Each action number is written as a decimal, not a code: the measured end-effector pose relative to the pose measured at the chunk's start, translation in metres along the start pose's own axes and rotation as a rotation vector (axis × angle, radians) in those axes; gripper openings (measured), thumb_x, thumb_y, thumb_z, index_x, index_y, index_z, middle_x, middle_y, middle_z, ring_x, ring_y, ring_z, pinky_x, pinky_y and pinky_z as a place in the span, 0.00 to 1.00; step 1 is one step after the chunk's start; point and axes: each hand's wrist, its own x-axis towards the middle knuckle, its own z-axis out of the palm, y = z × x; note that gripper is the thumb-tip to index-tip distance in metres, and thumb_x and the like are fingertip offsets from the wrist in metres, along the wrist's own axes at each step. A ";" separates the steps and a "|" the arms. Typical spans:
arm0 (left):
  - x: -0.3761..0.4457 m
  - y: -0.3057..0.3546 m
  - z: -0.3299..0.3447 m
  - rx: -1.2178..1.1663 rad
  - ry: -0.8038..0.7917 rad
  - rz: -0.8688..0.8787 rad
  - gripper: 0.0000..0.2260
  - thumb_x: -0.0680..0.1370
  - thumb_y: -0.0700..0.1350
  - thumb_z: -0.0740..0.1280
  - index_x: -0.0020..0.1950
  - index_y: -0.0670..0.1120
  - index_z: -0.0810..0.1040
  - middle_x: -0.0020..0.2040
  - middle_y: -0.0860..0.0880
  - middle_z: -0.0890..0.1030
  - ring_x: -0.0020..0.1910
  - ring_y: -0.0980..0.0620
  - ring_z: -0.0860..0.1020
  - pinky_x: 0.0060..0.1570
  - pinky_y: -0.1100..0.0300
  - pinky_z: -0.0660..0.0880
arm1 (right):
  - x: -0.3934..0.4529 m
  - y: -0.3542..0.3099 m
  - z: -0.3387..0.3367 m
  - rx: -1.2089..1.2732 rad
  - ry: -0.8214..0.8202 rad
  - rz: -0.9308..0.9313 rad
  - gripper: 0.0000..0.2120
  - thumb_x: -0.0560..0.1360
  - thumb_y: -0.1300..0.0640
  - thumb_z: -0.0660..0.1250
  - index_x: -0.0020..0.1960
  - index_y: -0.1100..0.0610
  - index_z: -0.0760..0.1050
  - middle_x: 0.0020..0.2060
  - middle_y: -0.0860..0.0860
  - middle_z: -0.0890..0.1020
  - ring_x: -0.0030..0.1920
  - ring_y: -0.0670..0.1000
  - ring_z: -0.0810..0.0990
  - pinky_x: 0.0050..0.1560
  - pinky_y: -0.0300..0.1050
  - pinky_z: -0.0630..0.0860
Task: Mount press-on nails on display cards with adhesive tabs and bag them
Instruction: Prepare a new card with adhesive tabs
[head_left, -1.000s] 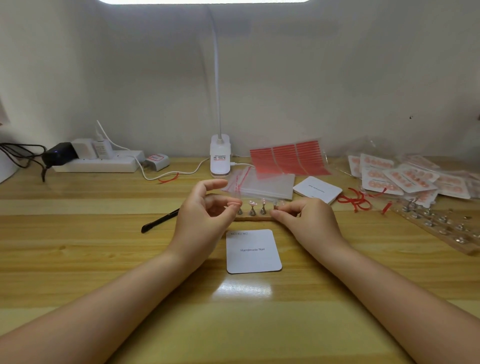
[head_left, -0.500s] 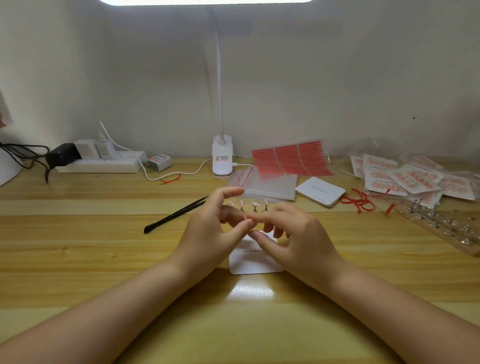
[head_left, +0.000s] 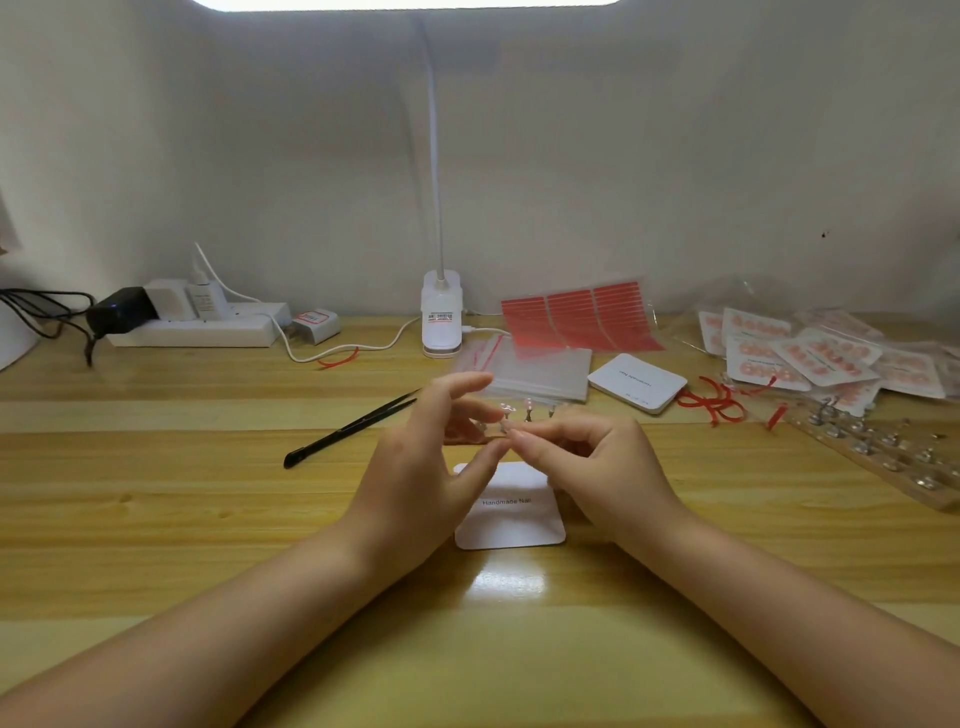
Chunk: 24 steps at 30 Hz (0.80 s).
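Left hand: the left hand (head_left: 415, 467) is raised at frame centre, thumb and forefinger tips meeting the other hand's; its remaining fingers are spread and relaxed.
Right hand: the right hand (head_left: 587, 457) is curled, fingertips brought to the same spot just above the card.
Grip: something very small seems pinched between the two hands, probably a press-on nail, but it is too tiny and hidden to be sure.
Display card: the white display card (head_left: 511, 512) printed "Handmade Nail" lies flat on the wooden table (head_left: 156, 519), directly below the fingertips, partly covered by both hands.
Nail stands: a short row of nail stands (head_left: 527, 411) sits just behind the fingers, centre frame.
Adhesive tabs: red adhesive tab sheets (head_left: 576, 317) lie upper centre-right; clear bags (head_left: 540, 371) just in front of them.
Finished sets: bagged cards (head_left: 810, 353) are piled at the right edge.
Handling: a nail would be featherlight, stiff, glossy and slippery, easily flicked away; best held by its side edges, keeping the painted face clean.
Card handling: thin and light, likely to slide when pressed, so steady it by a corner.
Tweezers: black tweezers (head_left: 353, 428) lie left of centre, unused.
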 end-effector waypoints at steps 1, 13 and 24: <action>0.000 0.000 0.000 0.012 -0.002 0.026 0.23 0.72 0.37 0.75 0.64 0.40 0.72 0.49 0.50 0.82 0.46 0.57 0.80 0.50 0.70 0.75 | 0.000 -0.002 0.000 0.025 -0.017 0.029 0.03 0.73 0.55 0.73 0.44 0.49 0.86 0.32 0.57 0.82 0.32 0.50 0.75 0.35 0.44 0.71; -0.001 -0.001 -0.001 0.056 -0.010 0.062 0.22 0.72 0.37 0.75 0.64 0.40 0.72 0.49 0.48 0.83 0.47 0.58 0.81 0.50 0.68 0.77 | 0.001 -0.007 -0.003 0.003 -0.049 0.076 0.12 0.76 0.54 0.68 0.38 0.58 0.84 0.27 0.47 0.79 0.27 0.39 0.73 0.30 0.31 0.68; 0.000 -0.017 0.003 0.159 -0.095 -0.233 0.22 0.79 0.45 0.66 0.72 0.50 0.64 0.49 0.64 0.74 0.47 0.63 0.77 0.48 0.62 0.75 | 0.006 0.001 -0.013 -1.013 -0.114 -0.136 0.29 0.68 0.27 0.57 0.47 0.49 0.81 0.36 0.42 0.73 0.41 0.46 0.71 0.37 0.42 0.64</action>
